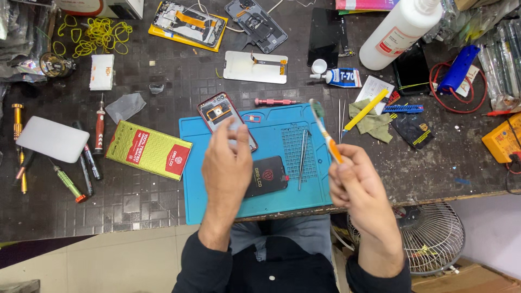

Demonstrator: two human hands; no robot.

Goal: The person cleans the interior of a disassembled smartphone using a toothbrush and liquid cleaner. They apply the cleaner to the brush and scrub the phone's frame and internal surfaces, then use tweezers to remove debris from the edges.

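My left hand (pixel 228 171) holds an opened red-framed phone body (pixel 220 115) tilted above the blue work mat (pixel 198 163). In my right hand (pixel 355 182) is an orange and white toothbrush (pixel 324 132), its bristle end up, held to the right of the phone and apart from it. On the mat below lie a black phone screen (pixel 267 176) and metal tweezers (pixel 303 157). A red screwdriver (pixel 277 101) lies at the mat's far edge.
A green and red flat box (pixel 149 150) lies left of the mat, with several screwdrivers (pixel 99 130) and a white pad (pixel 51 139) farther left. Phone parts (pixel 187 24), a glue tube (pixel 342 77), a white bottle (pixel 399 32) and a yellow meter (pixel 503 140) crowd the bench. A fan (pixel 434 236) stands below right.
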